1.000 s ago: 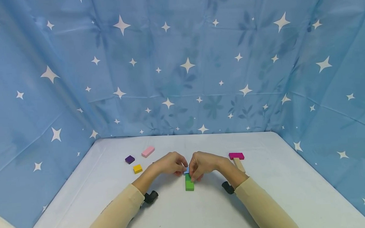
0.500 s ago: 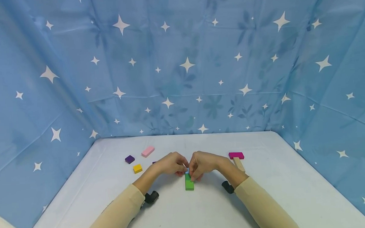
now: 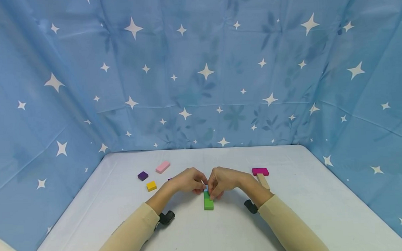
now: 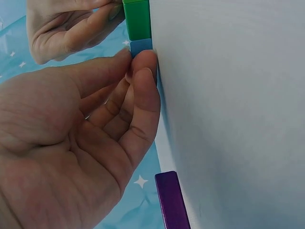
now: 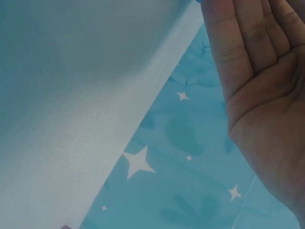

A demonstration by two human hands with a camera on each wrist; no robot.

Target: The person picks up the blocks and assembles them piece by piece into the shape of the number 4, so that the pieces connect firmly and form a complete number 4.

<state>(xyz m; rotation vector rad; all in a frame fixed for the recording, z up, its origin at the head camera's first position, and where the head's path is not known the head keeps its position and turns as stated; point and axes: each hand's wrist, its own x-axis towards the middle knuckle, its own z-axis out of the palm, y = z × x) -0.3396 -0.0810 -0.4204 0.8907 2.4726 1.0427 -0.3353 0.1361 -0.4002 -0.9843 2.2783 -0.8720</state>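
The left hand pinches a small blue block between thumb and fingers; the left wrist view shows the same blue block at its fingertips. Directly against the blue block, on the near side, lies a green block. The right hand has its thumb and fingers on the green block's far part, and the left wrist view shows it at that green block. In the right wrist view the palm and fingers of the right hand show, with the fingertips cut off at the top.
On the left of the table lie a pink block, a dark purple block and a yellow block. Another purple block is near the left hand. At right, a magenta block touches a beige block.
The blue block has shifted slightly right, from a little left of the green block's far end into line with it. Both hands have barely moved.
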